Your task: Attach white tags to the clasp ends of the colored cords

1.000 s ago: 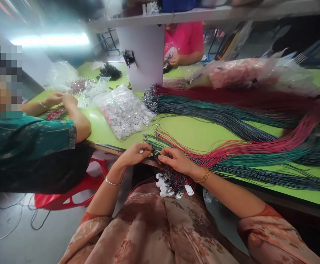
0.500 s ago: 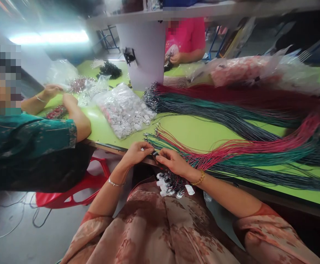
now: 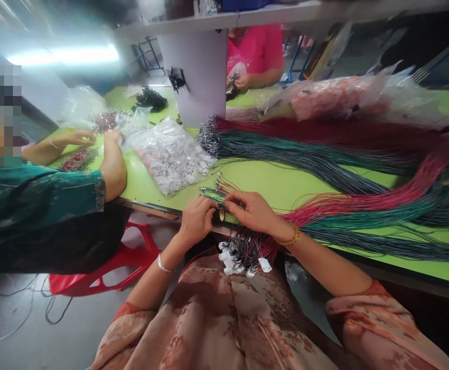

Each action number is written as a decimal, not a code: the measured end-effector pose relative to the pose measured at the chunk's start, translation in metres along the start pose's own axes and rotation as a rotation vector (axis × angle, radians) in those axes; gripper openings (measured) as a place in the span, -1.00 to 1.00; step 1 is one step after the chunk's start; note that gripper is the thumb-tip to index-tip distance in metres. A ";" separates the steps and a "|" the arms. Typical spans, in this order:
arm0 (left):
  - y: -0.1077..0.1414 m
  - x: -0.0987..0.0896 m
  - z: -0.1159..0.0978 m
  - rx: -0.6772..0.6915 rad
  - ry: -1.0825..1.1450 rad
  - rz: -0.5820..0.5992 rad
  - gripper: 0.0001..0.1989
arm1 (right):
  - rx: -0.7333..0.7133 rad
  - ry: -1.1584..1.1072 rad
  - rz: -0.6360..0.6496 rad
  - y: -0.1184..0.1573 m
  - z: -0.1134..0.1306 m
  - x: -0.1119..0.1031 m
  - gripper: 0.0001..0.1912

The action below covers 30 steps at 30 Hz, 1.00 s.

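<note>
At the table's front edge, my left hand (image 3: 197, 218) is closed, its fingertips around something dark and too small to make out. My right hand (image 3: 253, 210) pinches close beside it, near the metal ends of the thin wires (image 3: 219, 192); what it grips is hidden. A small roll (image 3: 221, 215) with a pale inside shows just below and between the fingers. Red, green and dark wires (image 3: 317, 213) run rightward over the table from beyond my right hand. Over my lap hangs a bunch of wires with white connectors (image 3: 228, 259) and a white tag (image 3: 264, 264).
A clear bag of white parts (image 3: 176, 164) lies on the green table (image 3: 263, 177). Behind are more long wires (image 3: 324, 136) and a bag of pink parts (image 3: 332, 97). One person (image 3: 35, 200) sits at the left by a red stool (image 3: 120, 267); another (image 3: 263, 54) is across the table.
Both hands have moved slightly up towards the wire ends, and the roll between them now shows its pale inside. The left person's hands have shifted right.
</note>
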<state>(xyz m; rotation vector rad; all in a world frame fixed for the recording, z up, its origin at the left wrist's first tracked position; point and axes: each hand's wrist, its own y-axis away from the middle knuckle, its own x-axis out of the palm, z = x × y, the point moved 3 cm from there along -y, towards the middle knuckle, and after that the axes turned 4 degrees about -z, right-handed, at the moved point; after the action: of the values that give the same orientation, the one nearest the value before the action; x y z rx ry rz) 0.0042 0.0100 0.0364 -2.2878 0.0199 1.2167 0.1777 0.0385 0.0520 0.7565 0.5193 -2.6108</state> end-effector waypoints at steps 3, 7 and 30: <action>0.002 0.003 -0.001 0.069 -0.073 -0.031 -0.80 | 0.004 -0.112 0.051 -0.017 -0.016 0.009 -0.80; 0.006 0.004 -0.002 0.136 -0.118 -0.024 -0.80 | 0.064 -0.309 0.290 -0.032 -0.038 0.027 -0.76; 0.012 0.001 -0.023 0.544 -0.478 -0.343 -0.89 | 0.483 -0.405 0.497 -0.044 -0.056 0.036 -0.42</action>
<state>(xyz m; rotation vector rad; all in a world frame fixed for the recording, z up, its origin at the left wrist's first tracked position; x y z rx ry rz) 0.0193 -0.0110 0.0404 -1.4341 -0.1862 1.3391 0.1535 0.0920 -0.0016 0.3926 -0.3841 -2.3227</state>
